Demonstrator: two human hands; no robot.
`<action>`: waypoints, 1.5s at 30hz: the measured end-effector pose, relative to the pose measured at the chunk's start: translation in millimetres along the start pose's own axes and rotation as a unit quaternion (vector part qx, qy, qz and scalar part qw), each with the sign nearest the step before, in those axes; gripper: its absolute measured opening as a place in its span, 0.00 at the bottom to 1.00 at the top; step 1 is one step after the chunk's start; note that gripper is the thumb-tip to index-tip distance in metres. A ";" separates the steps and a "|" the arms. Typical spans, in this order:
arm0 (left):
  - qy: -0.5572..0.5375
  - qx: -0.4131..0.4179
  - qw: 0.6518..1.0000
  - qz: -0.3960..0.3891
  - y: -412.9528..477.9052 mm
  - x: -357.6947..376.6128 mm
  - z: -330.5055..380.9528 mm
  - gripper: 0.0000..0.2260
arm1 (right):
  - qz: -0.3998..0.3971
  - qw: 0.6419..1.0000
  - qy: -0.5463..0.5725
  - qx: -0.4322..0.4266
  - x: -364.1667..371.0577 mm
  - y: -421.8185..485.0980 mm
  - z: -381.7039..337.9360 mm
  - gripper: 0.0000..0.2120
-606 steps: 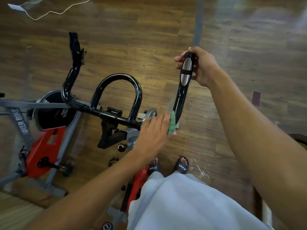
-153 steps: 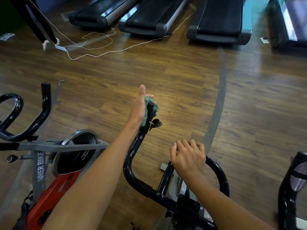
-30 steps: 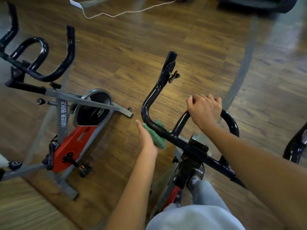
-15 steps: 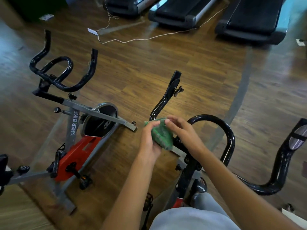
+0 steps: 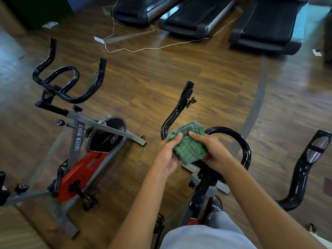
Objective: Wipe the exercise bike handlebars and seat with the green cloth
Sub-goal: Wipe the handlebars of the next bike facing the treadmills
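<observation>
The folded green cloth (image 5: 188,144) sits between both hands, just above the black handlebars (image 5: 231,135) of the bike in front of me. My left hand (image 5: 168,155) grips its left side with the thumb on top. From the right, my right hand (image 5: 212,150) holds the other side, thumb pressed on the upper face. The handlebar's left horn (image 5: 177,112) rises beyond the cloth, and its right horn (image 5: 309,166) with a silver sensor pad curves out at the right. The seat is out of view.
A second exercise bike (image 5: 79,141) with a grey and red frame stands to the left. Three treadmills (image 5: 197,13) line the far side. A white cord (image 5: 143,47) trails across the wooden floor. My sandalled foot (image 5: 214,205) is beside the bike's post.
My left hand has brought the cloth off the left bar to the middle. My right hand let go of the handlebar loop and now holds the cloth too. The view has tilted up.
</observation>
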State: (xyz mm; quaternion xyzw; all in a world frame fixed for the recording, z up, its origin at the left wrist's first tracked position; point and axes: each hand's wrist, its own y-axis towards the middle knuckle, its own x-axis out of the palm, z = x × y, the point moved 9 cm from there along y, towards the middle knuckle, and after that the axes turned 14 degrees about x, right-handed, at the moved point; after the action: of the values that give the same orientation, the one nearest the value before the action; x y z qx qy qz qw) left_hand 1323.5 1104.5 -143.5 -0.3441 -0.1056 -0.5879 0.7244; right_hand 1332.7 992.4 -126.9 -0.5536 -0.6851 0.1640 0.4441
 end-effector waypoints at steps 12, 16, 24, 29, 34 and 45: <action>0.185 0.083 0.979 0.027 15.6 -0.6 7.1 0.24 | 0.011 0.994 -0.022 -0.103 -11.4 2.5 0.7 0.09; 0.369 0.193 0.905 0.085 38.2 -30.9 34.7 0.10 | 0.236 0.868 -0.356 -0.252 -24.5 -10.4 -36.3 0.22; 0.610 0.212 0.756 0.106 89.0 -44.6 38.8 0.17 | 0.204 0.569 -0.774 -0.188 -8.3 38.3 11.8 0.37; 0.619 0.182 0.757 0.107 100.9 -42.9 17.8 0.23 | 0.186 0.468 -0.810 -0.300 -1.4 37.2 4.9 0.26; 0.611 0.209 0.754 0.122 105.6 -44.8 17.2 0.18 | 0.276 0.524 -0.766 -0.250 -45.7 48.0 -58.7 0.26; 0.639 0.196 0.736 0.111 106.6 -46.6 17.0 0.21 | 0.352 0.581 -0.708 -0.194 -71.3 45.9 -70.2 0.24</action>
State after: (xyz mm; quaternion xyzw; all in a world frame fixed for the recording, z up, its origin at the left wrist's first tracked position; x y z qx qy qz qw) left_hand 1413.0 1159.0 -196.8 0.2527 0.3084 -0.5512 0.7329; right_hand 1415.8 924.5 -151.5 -0.5331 -0.5490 0.5108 -0.3918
